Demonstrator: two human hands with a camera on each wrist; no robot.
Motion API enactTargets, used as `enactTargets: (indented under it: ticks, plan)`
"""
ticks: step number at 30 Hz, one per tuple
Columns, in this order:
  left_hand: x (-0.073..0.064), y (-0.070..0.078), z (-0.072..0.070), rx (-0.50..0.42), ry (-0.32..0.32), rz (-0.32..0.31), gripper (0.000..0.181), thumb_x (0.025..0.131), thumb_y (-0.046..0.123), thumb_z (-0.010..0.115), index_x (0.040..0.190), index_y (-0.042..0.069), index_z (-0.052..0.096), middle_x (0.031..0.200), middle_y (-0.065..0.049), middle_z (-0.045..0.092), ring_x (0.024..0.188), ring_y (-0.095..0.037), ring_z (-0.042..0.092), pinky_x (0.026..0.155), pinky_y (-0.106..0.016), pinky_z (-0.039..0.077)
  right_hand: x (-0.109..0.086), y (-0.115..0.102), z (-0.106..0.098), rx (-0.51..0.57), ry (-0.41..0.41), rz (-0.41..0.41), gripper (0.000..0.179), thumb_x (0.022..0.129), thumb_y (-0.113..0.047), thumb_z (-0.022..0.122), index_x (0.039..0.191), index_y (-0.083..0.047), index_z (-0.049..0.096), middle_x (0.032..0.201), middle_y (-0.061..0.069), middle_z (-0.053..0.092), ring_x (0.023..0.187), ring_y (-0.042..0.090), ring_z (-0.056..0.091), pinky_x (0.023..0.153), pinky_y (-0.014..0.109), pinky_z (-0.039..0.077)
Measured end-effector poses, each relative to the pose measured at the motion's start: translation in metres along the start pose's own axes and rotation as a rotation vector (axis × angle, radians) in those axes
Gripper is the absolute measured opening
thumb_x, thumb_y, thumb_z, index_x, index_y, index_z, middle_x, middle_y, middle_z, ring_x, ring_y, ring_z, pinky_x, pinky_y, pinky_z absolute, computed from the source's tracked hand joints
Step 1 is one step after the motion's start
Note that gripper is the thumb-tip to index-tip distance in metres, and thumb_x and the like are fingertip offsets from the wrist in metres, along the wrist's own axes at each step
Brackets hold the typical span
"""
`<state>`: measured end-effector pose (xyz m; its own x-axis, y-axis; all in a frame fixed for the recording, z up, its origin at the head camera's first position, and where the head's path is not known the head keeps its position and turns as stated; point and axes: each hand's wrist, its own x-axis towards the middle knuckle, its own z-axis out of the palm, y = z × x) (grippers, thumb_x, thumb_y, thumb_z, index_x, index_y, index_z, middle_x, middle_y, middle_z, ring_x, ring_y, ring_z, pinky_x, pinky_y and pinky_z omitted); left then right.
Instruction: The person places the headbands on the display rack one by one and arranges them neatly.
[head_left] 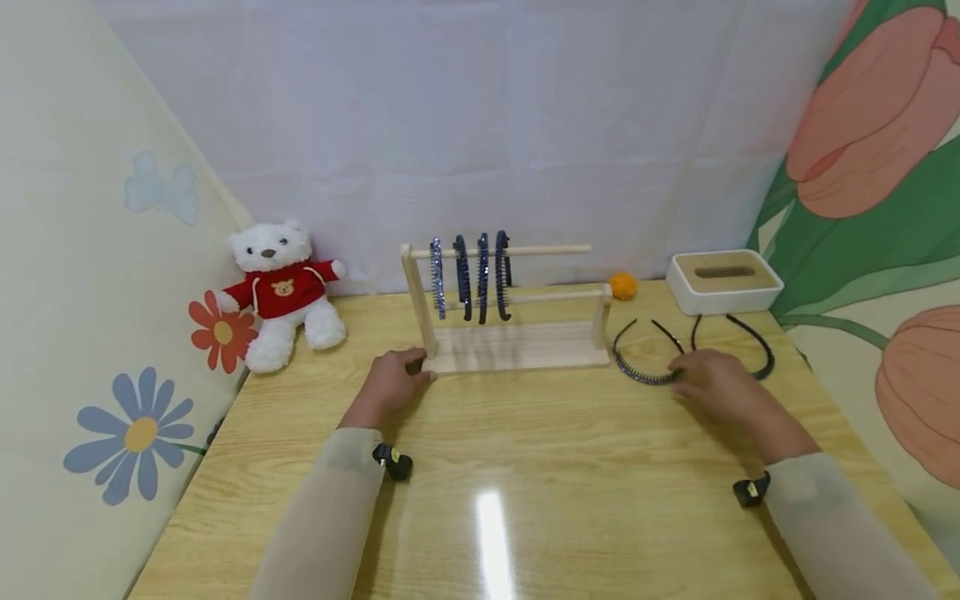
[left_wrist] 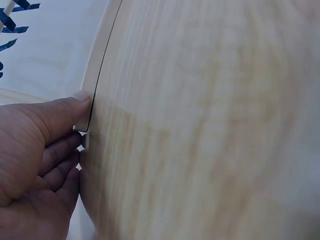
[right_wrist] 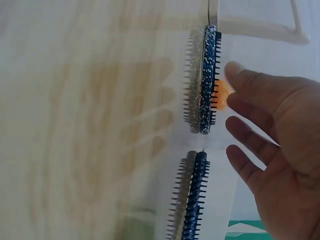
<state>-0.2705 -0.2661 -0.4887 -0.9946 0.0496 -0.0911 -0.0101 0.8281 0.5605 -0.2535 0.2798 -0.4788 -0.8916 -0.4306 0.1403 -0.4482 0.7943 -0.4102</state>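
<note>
While gripping the rack point(head_left: 517, 354) by its left corner with the left hand point(head_left: 392, 383), hovering with the right hand point(head_left: 716, 385) — fingers parted, holding nothing — just beside the left band point(head_left: 647, 378), between rack and right hand, bow crosswise, tips pointing away, well apart from the left hand.

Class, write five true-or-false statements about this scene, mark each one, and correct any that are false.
1. The left hand touches the base of the wooden rack. True.

2. Two headbands rest on the table near the right hand. True.

3. The right hand grips an orange ball. False: its fingers are open and hold nothing.

4. Six headbands hang on the rack. False: four hang there, over the upper rod.

5. The white teddy bear wears a red top. True.
</note>
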Motion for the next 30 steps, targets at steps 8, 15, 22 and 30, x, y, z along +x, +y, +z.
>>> enactTargets:
  ticks: [8, 15, 22, 30]
  plan:
    - [0.001, -0.002, 0.001, 0.001, 0.003, -0.007, 0.055, 0.108, 0.023, 0.073, 0.158, 0.007, 0.058, 0.163, -0.020, 0.055, 0.154, -0.042, 0.049, 0.126, -0.060, 0.040, 0.000, 0.003, -0.004, -0.094, -0.028, -0.080, 0.027, 0.099, -0.008, 0.079, 0.124, 0.001, 0.077, 0.123, 0.024, 0.076, 0.118, 0.049, 0.069, 0.105, 0.067, 0.054]
    - [0.000, 0.000, 0.000, 0.006, 0.006, 0.003, 0.054, 0.107, 0.023, 0.073, 0.157, 0.006, 0.059, 0.160, -0.021, 0.057, 0.152, -0.042, 0.051, 0.125, -0.059, 0.043, 0.003, 0.004, 0.000, -0.114, -0.037, -0.091, 0.024, 0.100, -0.005, 0.076, 0.123, 0.001, 0.078, 0.127, 0.025, 0.075, 0.121, 0.049, 0.068, 0.108, 0.066, 0.053]
    - [0.000, 0.001, 0.000, 0.000, 0.000, 0.003, 0.055, 0.107, 0.024, 0.074, 0.157, 0.006, 0.059, 0.161, -0.021, 0.056, 0.153, -0.042, 0.050, 0.126, -0.060, 0.041, 0.006, 0.004, 0.005, -0.114, -0.024, -0.080, 0.021, 0.100, 0.000, 0.075, 0.120, 0.001, 0.079, 0.122, 0.023, 0.077, 0.118, 0.047, 0.069, 0.106, 0.064, 0.055]
    - [0.000, 0.001, 0.000, 0.001, -0.002, -0.007, 0.055, 0.107, 0.024, 0.073, 0.157, 0.007, 0.059, 0.161, -0.021, 0.056, 0.153, -0.043, 0.049, 0.126, -0.060, 0.040, 0.011, 0.005, 0.009, -0.163, -0.021, -0.125, 0.017, 0.097, 0.006, 0.073, 0.111, -0.002, 0.081, 0.114, 0.018, 0.079, 0.111, 0.042, 0.071, 0.101, 0.059, 0.058]
